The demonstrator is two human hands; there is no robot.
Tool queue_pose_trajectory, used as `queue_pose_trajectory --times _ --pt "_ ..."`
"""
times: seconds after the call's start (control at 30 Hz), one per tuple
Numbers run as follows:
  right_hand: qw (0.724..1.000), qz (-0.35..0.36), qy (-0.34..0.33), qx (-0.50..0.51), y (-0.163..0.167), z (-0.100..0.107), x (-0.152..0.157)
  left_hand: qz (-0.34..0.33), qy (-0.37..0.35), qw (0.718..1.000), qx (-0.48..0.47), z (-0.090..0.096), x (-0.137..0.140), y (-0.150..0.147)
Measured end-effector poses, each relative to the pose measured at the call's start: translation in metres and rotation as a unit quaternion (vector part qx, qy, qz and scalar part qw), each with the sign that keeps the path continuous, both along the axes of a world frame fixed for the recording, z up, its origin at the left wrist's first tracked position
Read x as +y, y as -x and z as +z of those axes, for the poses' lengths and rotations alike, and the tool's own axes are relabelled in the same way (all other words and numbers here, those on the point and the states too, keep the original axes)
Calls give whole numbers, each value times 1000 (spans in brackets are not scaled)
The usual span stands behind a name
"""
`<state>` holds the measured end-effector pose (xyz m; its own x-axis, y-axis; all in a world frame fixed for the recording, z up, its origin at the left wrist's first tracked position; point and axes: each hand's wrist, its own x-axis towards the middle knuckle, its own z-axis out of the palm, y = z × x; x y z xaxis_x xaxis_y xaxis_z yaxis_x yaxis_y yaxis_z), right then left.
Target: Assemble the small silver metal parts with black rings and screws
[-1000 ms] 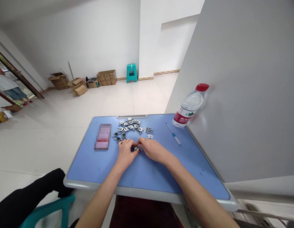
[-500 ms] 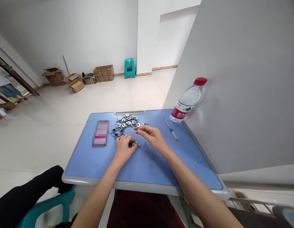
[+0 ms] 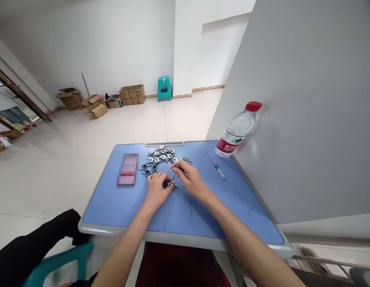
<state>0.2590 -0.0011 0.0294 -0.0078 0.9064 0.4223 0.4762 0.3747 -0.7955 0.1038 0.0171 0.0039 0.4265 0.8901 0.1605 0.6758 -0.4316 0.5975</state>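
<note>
My left hand (image 3: 157, 187) rests on the blue table, its fingers closed on a small metal fitting (image 3: 172, 183) with a thin prong. My right hand (image 3: 189, 177) is closed around a small screwdriver (image 3: 174, 176); its thin shaft points down at the fitting, and the fingers hide most of the handle. Just beyond both hands lies a cluster of similar metal fittings (image 3: 163, 156). A few with dark round centres (image 3: 147, 172) sit beside my left fingertips. The tiny screws near my right hand are mostly hidden by it.
A second screwdriver (image 3: 216, 165) with a clear and blue handle lies to the right. Behind it, a water bottle (image 3: 232, 137) leans against the grey panel. A blurred pinkish phone-like object (image 3: 128, 170) lies at left. Another person's dark-clothed leg (image 3: 41, 243) is beside the table.
My right hand has turned and come down, bringing the screwdriver shaft upright over the fitting. It now covers most of the tiny screws. My left hand keeps its hold.
</note>
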Motion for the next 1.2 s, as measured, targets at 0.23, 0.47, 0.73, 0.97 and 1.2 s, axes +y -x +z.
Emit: queue_pose_trajectory --times 0.23,0.47,0.73,0.97,1.2 --pt "1000 5 -1 -2 -1 0 1 1 -3 1000 -5 -1 0 0" --pt "999 27 -16 -26 -1 1 -2 3 -5 1000 -2 -1 1 0" --pt "998 28 -51 -22 -2 1 -2 2 -10 1000 -4 -2 1 0" --pt "995 18 -93 -34 -2 -7 1 0 -14 1000 -8 -2 1 1" --pt "996 69 -49 11 0 -8 4 0 -12 1000 -4 -2 1 1"
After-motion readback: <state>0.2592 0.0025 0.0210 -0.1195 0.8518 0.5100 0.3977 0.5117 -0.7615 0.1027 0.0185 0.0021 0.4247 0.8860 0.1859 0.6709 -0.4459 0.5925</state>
